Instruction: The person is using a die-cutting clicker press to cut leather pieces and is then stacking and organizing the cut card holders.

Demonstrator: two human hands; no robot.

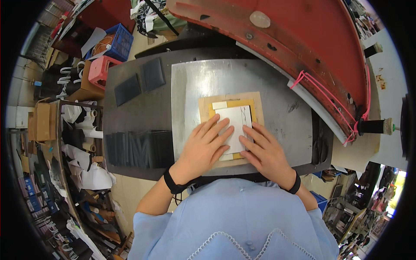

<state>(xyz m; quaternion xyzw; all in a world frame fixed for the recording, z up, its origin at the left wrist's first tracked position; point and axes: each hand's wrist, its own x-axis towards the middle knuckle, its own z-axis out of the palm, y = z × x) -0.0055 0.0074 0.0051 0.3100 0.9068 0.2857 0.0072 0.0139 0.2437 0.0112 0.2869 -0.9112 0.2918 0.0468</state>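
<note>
white card (232, 118), edges within tan board (256, 103)

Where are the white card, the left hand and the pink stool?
White card (233, 114): head view, on its upper part, above the fingertips.
Left hand (203, 146): head view, on its back.
Pink stool (94, 72): head view, on its left side.

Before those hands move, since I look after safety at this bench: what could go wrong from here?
The white piece lies under fingers of the left hand and right hand; uneven pressure might skew it on the yellow piece. The dark strips lie near the left wrist, so a sideways sweep could scatter them. A hand lifted far right might bump the red machine part.
</note>
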